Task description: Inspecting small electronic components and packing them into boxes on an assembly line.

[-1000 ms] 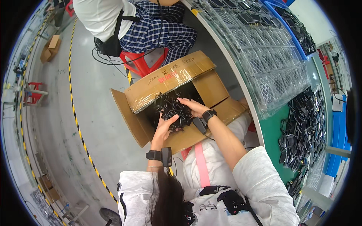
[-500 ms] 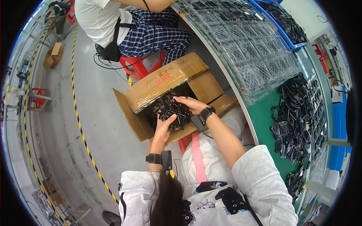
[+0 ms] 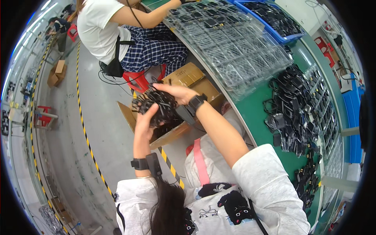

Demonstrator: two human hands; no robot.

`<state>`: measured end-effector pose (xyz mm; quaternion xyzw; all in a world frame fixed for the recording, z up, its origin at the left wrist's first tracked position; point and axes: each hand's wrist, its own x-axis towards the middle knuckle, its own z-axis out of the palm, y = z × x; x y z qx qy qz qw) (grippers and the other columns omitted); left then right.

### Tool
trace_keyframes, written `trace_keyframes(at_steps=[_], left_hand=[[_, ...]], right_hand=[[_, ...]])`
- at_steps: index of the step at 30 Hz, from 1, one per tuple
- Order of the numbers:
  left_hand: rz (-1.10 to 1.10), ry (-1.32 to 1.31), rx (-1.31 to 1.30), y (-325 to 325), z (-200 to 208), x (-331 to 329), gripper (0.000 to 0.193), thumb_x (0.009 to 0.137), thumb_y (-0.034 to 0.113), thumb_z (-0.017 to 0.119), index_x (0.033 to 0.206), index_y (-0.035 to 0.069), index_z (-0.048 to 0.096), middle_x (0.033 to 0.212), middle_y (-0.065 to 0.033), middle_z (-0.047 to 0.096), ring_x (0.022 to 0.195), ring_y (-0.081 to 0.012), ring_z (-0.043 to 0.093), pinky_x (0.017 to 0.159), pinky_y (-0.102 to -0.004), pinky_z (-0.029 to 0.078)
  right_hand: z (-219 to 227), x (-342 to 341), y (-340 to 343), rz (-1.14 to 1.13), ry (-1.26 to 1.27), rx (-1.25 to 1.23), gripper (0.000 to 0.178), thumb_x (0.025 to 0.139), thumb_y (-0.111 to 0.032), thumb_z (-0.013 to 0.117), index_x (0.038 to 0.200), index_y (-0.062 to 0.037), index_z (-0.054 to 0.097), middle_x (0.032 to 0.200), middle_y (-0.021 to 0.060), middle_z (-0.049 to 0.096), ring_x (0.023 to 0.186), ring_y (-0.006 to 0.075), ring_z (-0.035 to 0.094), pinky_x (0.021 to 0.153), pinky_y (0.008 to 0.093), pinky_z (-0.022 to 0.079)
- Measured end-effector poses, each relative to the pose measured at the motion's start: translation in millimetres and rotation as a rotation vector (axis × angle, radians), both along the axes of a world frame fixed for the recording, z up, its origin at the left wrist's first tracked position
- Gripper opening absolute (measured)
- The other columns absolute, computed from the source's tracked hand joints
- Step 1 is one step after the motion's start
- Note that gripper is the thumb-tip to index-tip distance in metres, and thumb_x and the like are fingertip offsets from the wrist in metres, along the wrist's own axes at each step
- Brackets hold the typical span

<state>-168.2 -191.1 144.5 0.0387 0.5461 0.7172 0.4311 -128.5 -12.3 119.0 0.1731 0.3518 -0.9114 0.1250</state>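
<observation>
Between my two hands is a tangled clump of thin black cable-like parts (image 3: pixel 158 102), held over an open cardboard box (image 3: pixel 169 138). My left hand (image 3: pixel 144 124) grips its near left side, thumb on top. On the right side my right hand (image 3: pixel 177 93) presses against it, fingers stretched across its far edge. Motion blurs the clump, so its exact kind is unclear. More black parts show inside the box under my hands, mostly hidden.
A green-topped table (image 3: pixel 250 110) runs along the right, bearing clear plastic trays (image 3: pixel 235 58), a heap of black cabled devices (image 3: pixel 290 105) and a blue bin (image 3: pixel 288 38). Ahead, a person in checked trousers (image 3: pixel 152 49) sits on a red stool (image 3: pixel 137 80). Striped tape (image 3: pixel 84 129) marks the floor.
Both hands have lifted the clump out of the box, up and to the left. My view has also shifted, and the seated person's arm now reaches toward the trays.
</observation>
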Motion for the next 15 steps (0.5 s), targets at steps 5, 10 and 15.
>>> trace_keyframes(at_steps=[5, 10, 15], left_hand=[[-0.025, 0.255, 0.047, 29.1, 67.8, -11.8, 0.045, 0.084, 0.028, 0.067, 0.120, 0.007, 0.050, 0.104, -0.0093, 0.064, 0.087, -0.0221, 0.066, 0.065, -0.0459, 0.057], [-0.250, 0.281, 0.104, 92.9, 148.3, 8.6, 0.036, 0.085, 0.031, 0.067, 0.112, 0.009, 0.059, 0.098, -0.0081, 0.068, 0.082, -0.0222, 0.067, 0.064, -0.0452, 0.057], [-0.470, 0.231, 0.280, 179.8, 199.0, 92.3, 0.039, 0.080, 0.026, 0.072, 0.114, 0.012, 0.058, 0.096, -0.0059, 0.067, 0.080, -0.0205, 0.067, 0.061, -0.0395, 0.055]], right_hand=[[88.7, -4.2, 25.8, -0.061, 0.126, 0.113, 0.033, 0.087, -0.034, 0.064, 0.098, -0.0027, 0.067, 0.092, 0.0086, 0.070, 0.076, 0.0169, 0.067, 0.067, 0.0317, 0.056], [170.9, 45.3, 90.1, -0.197, 0.222, 0.219, 0.031, 0.086, -0.033, 0.065, 0.097, -0.0029, 0.067, 0.092, 0.0081, 0.070, 0.076, 0.0174, 0.068, 0.066, 0.0314, 0.056], [237.3, 166.7, 136.3, -0.587, 0.265, 0.661, 0.039, 0.086, -0.043, 0.064, 0.106, -0.0099, 0.065, 0.098, 0.0046, 0.068, 0.081, 0.0152, 0.066, 0.073, 0.0321, 0.054]])
